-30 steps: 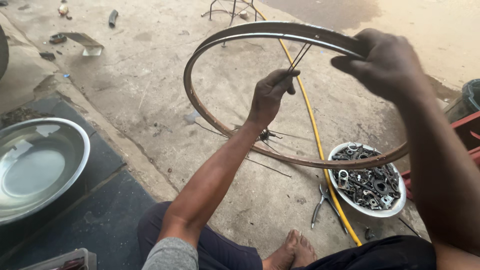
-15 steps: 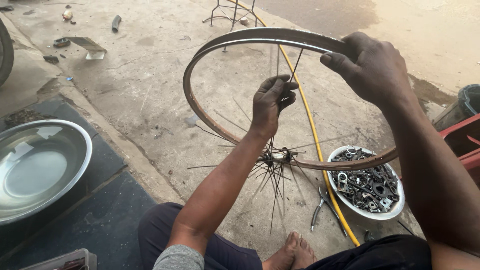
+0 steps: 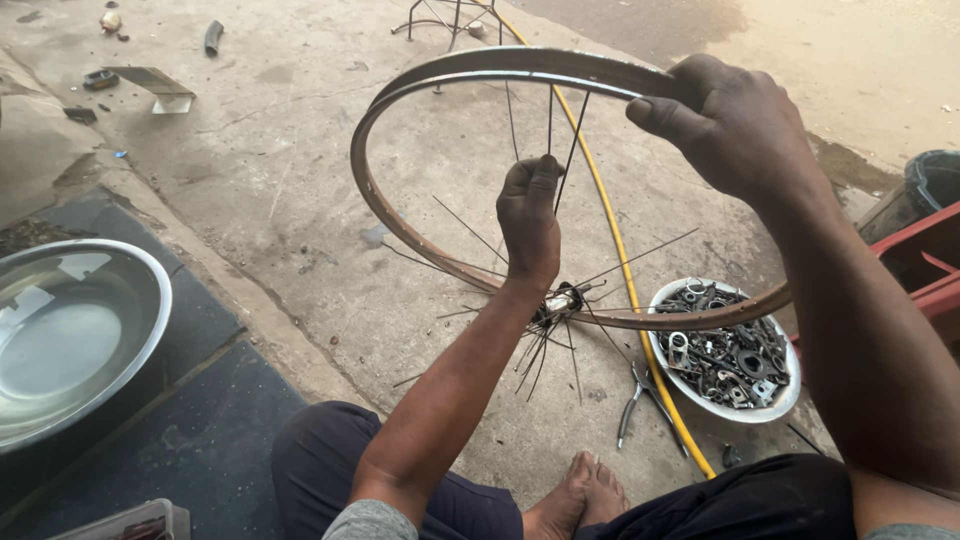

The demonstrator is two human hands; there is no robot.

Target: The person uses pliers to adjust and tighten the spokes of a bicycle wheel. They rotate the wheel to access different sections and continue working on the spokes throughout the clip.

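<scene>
Lifted slightly higher since the earlier frame, left hand [image 3: 528, 222] pinching thin wire spokes [image 3: 560, 150].
Head view: right hand [image 3: 728, 122] clamped around curved rusty metal rim [image 3: 440, 72], held tilted above rough concrete floor [image 3: 280, 170]; round white bowl [image 3: 725, 352] of greasy parts below.

Rusty bicycle wheel rim [image 3: 420, 85] held tilted above concrete, thin loose spokes [image 3: 560, 160] fanning from hub [image 3: 560, 302] below

Left hand [image 3: 528, 222]: raised at mid-frame, fingers curled shut, thumb pressed against fingertips in a pinch.
Left forearm: extended upward and away from the body, wrist straight.
Right hand [image 3: 735, 125]: held higher and to the right of the left hand, fingers wrapped closed, knuckles upward.
Right forearm: stretched forward along the right edge.
</scene>
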